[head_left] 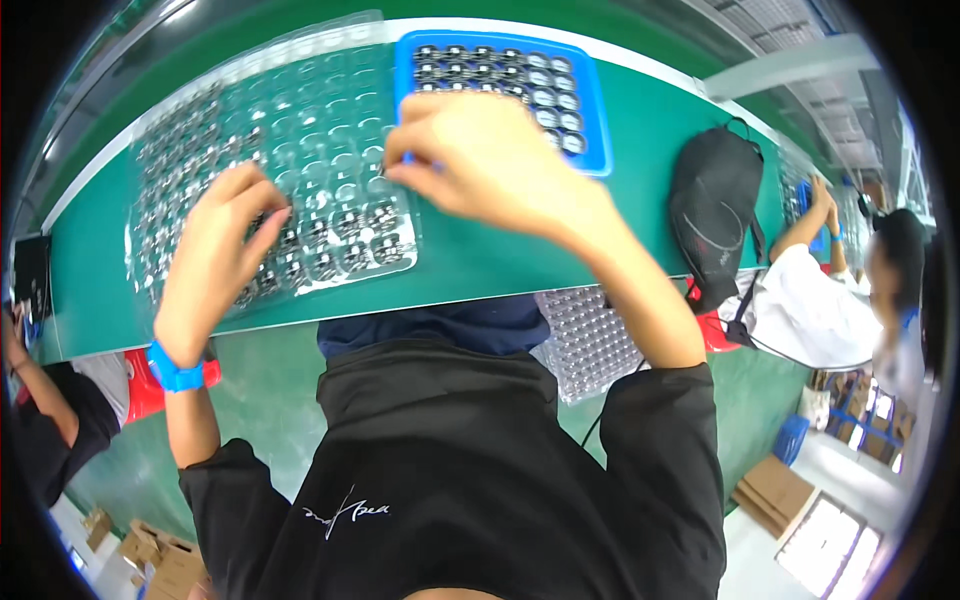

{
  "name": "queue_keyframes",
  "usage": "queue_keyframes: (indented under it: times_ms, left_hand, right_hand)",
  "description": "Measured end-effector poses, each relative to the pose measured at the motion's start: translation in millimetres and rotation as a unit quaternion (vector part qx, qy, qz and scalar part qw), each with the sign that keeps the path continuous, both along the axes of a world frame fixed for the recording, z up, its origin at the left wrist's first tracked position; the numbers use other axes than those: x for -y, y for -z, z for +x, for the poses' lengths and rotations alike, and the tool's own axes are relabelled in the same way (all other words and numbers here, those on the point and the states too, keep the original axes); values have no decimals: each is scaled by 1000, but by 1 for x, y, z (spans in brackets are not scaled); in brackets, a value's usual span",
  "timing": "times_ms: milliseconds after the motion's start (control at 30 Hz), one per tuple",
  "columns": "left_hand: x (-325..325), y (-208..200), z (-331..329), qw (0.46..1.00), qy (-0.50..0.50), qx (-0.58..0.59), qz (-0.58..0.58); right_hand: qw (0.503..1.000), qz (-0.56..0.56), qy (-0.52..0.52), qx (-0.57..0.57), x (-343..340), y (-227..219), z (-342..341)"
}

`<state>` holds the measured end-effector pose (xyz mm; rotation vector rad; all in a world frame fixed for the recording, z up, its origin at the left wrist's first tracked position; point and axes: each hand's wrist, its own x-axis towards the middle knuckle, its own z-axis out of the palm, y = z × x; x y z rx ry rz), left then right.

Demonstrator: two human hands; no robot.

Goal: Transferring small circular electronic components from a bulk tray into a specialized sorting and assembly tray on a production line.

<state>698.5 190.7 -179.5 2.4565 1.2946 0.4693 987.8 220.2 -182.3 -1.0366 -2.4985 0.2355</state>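
Observation:
A clear plastic blister tray (318, 108) lies on the green table, with small round black-and-silver parts (386, 248) in many of its pockets; several pockets hold none. Over its parts, my left hand (225, 225) is closed, thumb and fingertips drawn together. To the tray's right stands a blue tray (603, 130) holding rows of similar round parts (483, 72). My right hand (485, 155) hovers between the two trays, covering the blue tray's lower left part. Its fingers are curled toward the thumb. What either hand pinches is too small to make out.
A black backpack (715, 205) sits on the table to the right. Below the table edge is a stack of clear trays (595, 340). One person in white (815, 310) works at the far right; another person's arm (45, 395) shows at the left.

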Motion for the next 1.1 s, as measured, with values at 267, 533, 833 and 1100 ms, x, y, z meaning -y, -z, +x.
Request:
queue_keyframes:
  times_ms: [267,533,833,1100]
  left_hand:
    - [-79,-34,86,972,161,105,133]
    - [-161,13,202,942,249,91,205]
    - [-181,46,226,940,232,27,248]
    - [-181,48,226,942,211,-7,262]
  right_hand:
    - [992,-45,120,19,-68,-27,151]
    - [993,-16,117,7,-103,22,176]
    - [993,-13,113,20,-106,28,177]
    - [992,-27,120,16,-105,26,174]
